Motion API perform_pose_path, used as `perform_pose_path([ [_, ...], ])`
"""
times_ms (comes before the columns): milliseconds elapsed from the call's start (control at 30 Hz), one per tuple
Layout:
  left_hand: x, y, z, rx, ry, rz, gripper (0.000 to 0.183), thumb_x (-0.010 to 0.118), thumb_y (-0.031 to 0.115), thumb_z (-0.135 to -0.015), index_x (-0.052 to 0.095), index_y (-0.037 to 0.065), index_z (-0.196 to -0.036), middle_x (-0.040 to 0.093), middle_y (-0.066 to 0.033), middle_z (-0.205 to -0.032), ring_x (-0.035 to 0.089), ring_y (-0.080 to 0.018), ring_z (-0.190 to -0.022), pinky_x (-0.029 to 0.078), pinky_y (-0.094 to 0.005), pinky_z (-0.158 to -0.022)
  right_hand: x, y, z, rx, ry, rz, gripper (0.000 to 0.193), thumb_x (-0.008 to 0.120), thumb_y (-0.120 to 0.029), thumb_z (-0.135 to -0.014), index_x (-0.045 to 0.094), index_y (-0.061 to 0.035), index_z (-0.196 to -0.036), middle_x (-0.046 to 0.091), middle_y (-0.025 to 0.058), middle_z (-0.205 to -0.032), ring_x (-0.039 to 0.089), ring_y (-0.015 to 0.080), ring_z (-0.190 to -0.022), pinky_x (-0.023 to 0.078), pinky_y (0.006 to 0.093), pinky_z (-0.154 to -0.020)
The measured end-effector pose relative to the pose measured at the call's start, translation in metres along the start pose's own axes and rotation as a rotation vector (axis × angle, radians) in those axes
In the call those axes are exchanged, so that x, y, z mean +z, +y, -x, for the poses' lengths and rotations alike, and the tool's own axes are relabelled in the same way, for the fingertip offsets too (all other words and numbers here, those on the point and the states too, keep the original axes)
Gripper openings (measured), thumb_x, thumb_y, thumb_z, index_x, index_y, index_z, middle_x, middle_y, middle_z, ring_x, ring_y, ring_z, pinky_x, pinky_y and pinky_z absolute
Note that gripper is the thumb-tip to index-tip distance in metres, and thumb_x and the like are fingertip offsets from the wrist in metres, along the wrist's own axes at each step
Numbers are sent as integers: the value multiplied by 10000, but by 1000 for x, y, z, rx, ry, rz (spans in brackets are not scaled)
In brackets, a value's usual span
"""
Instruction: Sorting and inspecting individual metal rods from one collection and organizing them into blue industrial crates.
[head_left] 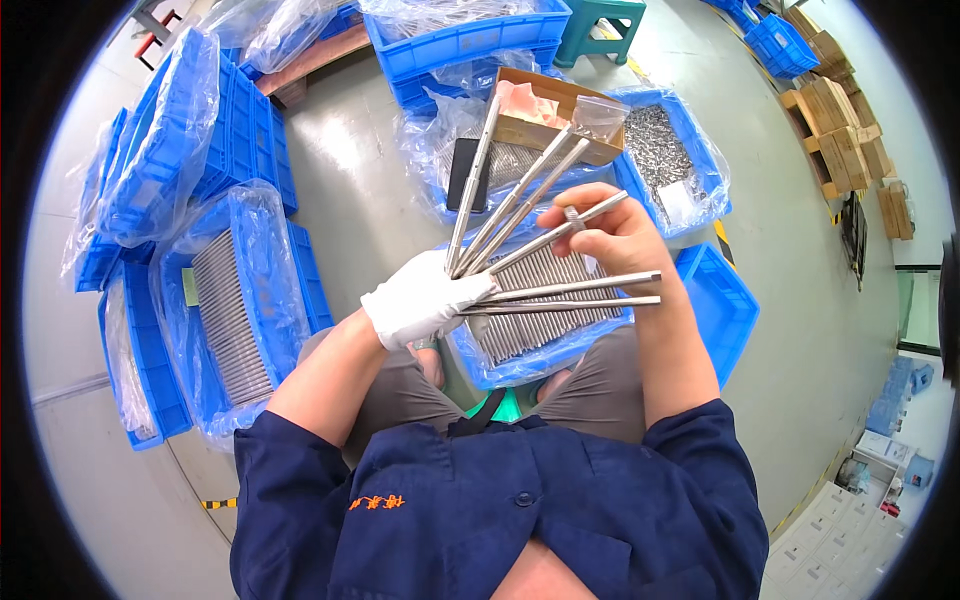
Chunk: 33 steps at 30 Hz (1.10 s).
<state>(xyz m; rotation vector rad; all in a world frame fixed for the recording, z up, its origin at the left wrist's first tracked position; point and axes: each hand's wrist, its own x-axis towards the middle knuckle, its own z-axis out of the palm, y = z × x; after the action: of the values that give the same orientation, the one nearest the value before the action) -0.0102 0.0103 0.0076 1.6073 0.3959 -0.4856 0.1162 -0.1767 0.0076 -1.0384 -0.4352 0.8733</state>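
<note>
My left hand [425, 298], in a white glove, is closed around the lower ends of several slim metal rods [515, 208] that fan out upward and to the right. One rod [603, 206] slants up to my bare right hand [610, 235]. There, thumb and fingers pinch a short, ridged metal piece [573, 217] against or just beside that rod; whether it sits around the rod I cannot tell. Below both hands, between my knees, a blue crate [500, 378] lined with clear plastic holds rows of similar rods [535, 335].
Ahead lie a cardboard box [555, 125] with pink material, a black phone [466, 175] and a lined crate of small metal parts [650, 145]. Another rod crate [235, 320] and stacked blue crates [250, 130] stand left. A blue bin [715, 310] is right; a green stool [600, 30] stands farther off.
</note>
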Motion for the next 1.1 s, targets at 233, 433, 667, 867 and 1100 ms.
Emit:
perform_pose_path([
  [233,1,-9,-10,47,131,-31,302,469,329,-831,533,39,-777,488,-7,-610,426,-94,-536,369,-263,-501,5,10,-4,89,24,134,284,586,68,-661,549,-2,-934,594,131,-917,582,142,-723,495,251,-653],
  [433,-3,-4,-8,-8,138,-118,321,459,329,-831,517,33,-720,478,-17,-559,431,-103,-515,371,-261,-497,-29,-14,1,-26,160,141,244,553,-28,-745,529,-5,-987,587,102,-870,563,124,-682,475,241,-637],
  [667,-4,-12,-10,40,161,-42,260,481,299,-827,507,73,-703,458,1,-531,402,-73,-437,321,-226,-402,-45,-19,2,-146,182,136,267,583,-109,-781,519,-7,-1019,597,114,-905,584,131,-717,479,249,-666],
  [867,0,-7,-2,-87,-68,179,284,496,328,-811,513,72,-687,442,8,-515,385,-70,-437,302,-220,-402,-50,-13,-7,-89,254,61,267,550,-130,-806,507,-18,-1044,584,123,-945,588,148,-732,490,257,-662],
  [1100,4,-6,4,-118,-234,174,314,502,330,-812,513,45,-681,466,-21,-530,415,-92,-458,325,-228,-422,-48,-12,-7,-34,21,-97,249,536,-84,-795,520,-14,-1033,585,130,-914,582,145,-724,493,253,-669],
])
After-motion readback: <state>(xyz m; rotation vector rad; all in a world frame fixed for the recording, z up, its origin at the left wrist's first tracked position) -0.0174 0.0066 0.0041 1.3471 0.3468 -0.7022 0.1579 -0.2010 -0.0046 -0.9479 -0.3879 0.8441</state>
